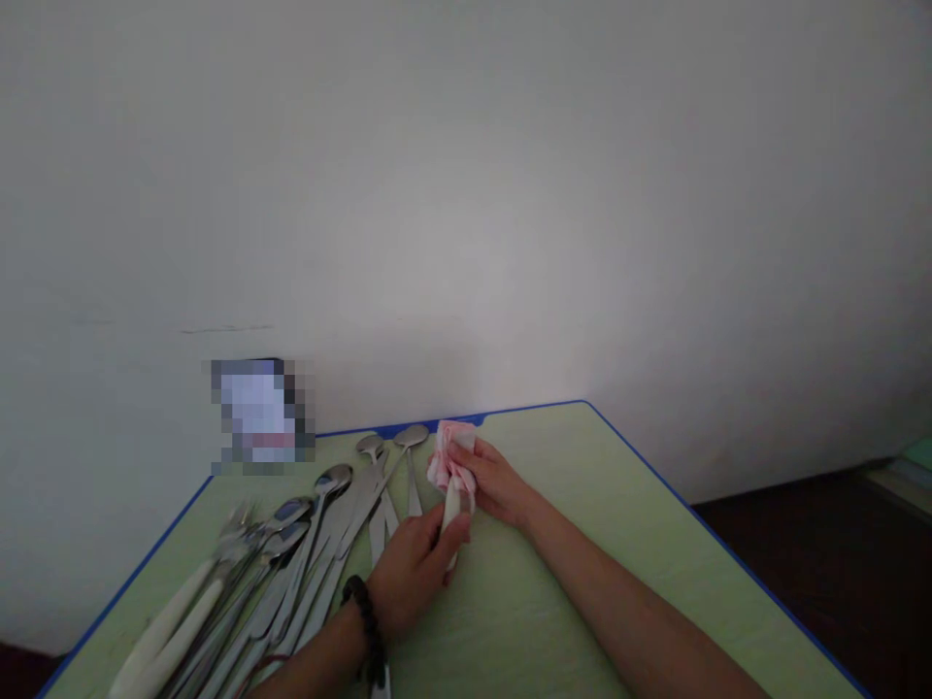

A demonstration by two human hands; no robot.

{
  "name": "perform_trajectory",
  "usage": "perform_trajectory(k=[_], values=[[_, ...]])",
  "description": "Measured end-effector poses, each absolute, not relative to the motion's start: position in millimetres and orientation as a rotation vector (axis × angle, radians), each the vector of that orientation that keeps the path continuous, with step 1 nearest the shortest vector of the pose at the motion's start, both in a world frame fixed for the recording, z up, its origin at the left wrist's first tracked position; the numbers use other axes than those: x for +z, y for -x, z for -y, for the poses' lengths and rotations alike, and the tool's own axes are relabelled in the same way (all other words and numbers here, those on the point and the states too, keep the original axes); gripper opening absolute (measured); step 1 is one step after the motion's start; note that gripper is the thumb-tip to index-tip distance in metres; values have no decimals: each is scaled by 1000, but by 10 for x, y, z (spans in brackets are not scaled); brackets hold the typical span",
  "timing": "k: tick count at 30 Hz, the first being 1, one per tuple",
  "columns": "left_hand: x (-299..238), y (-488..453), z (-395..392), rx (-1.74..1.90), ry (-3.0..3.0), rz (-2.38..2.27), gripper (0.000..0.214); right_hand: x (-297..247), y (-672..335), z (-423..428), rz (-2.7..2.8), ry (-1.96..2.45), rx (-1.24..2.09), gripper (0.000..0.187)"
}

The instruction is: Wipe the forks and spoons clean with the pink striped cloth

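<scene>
My left hand [422,563], with a dark beaded bracelet at the wrist, is closed round the white handle [452,497] of a piece of cutlery. Its far end is covered, so I cannot tell whether it is a fork, spoon or knife. Wrapped about that end is a pink and white cloth [446,456], gripped by my right hand [496,481]. Left of both hands lies a spread of metal spoons [333,480] and table knives [324,573]. White-handled forks [171,621] lie at the near left edge of the pile.
The green tabletop [582,485] has a blue rim and stands against a pale wall [466,214]. A blurred-out device with a lit screen [258,413] leans at the back left corner. Dark floor [772,553] shows to the right.
</scene>
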State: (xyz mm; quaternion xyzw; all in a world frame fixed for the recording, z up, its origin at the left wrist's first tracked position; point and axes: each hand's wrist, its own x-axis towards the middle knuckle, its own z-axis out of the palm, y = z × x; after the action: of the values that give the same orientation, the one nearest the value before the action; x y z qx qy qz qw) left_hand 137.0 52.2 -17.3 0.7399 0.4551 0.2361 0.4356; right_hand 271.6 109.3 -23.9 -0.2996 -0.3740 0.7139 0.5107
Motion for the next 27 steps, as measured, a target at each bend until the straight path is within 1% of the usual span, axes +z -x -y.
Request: perform_trajectory(k=[12, 16, 20, 27], values=[[-151, -1388, -505, 542, -1950, -1123, 37, -339, -2659, -1154, 1004, 850, 1506, 33], [-141, -1396, -509, 566, -1884, -1126, 34, -334, -2677, -1150, 1025, 881, 1528, 34], [-167, -1399, -532, 660, -1794, -1122, 34, -300, -2660, -1123, 960, 836, 1551, 35], [-213, -1386, -531, 759, -1582, -1054, 37, -285, -2651, -1189, 715, 796, 1402, 34]])
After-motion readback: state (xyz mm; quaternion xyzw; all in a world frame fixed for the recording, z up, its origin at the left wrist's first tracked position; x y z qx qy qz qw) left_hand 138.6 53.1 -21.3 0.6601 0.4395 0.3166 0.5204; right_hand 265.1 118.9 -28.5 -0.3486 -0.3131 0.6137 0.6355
